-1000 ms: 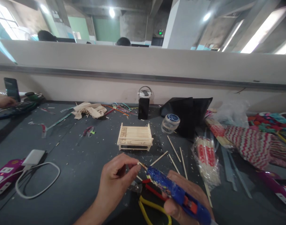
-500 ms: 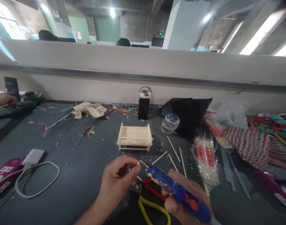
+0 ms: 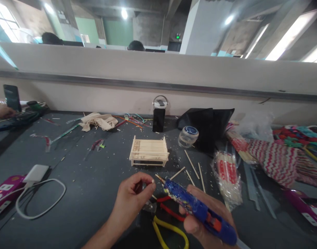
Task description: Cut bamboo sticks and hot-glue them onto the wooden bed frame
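My right hand (image 3: 209, 214) is closed around a blue hot glue gun (image 3: 192, 204), whose metal nozzle points up and left. Its body is crusted with dried glue. Just left of the nozzle, my left hand (image 3: 134, 193) pinches a tiny pale piece (image 3: 153, 181) between thumb and forefinger; it looks like a short bit of wooden stick. Beyond both hands stands a small model made of thin wooden sticks (image 3: 149, 152), with a slatted top and low rails. Pliers with red and yellow handles (image 3: 171, 230) lie beneath my hands, partly hidden.
Loose wooden sticks (image 3: 191, 164) lie right of the model, near a bagged bundle of sticks (image 3: 227, 173). Behind are a clear jar (image 3: 189, 136), a phone (image 3: 159, 120) and a beige cloth (image 3: 98, 121). A purple power strip (image 3: 8, 192) sits left. Another person's hand (image 3: 2, 111) shows far left.
The glue gun's nozzle has drawn slightly right, widening the gap to the tiny piece in my left hand. My left hand has barely moved.
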Demonstrator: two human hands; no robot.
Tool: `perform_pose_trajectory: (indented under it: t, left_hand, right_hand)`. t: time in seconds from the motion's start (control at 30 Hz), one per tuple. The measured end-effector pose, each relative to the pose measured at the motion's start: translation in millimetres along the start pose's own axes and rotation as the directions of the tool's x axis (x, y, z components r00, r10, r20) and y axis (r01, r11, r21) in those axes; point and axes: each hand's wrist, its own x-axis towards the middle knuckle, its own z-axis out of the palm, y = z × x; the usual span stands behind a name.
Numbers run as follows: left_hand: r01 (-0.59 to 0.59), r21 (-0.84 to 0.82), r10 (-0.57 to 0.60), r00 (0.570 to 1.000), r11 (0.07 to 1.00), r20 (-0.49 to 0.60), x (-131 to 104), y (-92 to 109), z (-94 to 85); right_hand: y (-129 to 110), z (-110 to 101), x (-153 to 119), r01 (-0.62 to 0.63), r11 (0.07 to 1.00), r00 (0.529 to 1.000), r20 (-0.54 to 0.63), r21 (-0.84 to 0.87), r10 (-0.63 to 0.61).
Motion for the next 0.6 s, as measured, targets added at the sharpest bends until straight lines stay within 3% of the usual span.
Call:
perform_pose_trajectory:
  t: [0.3, 0.47, 0.6]
  left_hand:
    - [0.026, -0.065, -0.024, 0.999, 0.998, 0.032, 2.1, -9.2, 1.8]
    - [0.046, -0.137, -0.042, 0.999, 0.99, 0.031, 4.1, -6.4, 2.1]
    - [0.149, -0.265, -0.148, 0.989, 0.953, 0.026, 3.2, 3.2, 1.7]
  right_hand:
    - [-4.5, 3.2, 4.8, 0.018, 1.0, 0.994, -0.105, -0.022, -0.02]
    - [-5.6, 1.5, 7.5, 0.024, 1.0, 0.994, -0.108, -0.009, -0.024]
    - [-0.9, 3.1, 4.9, 0.023, 1.0, 0.993, -0.118, -0.001, -0.023]
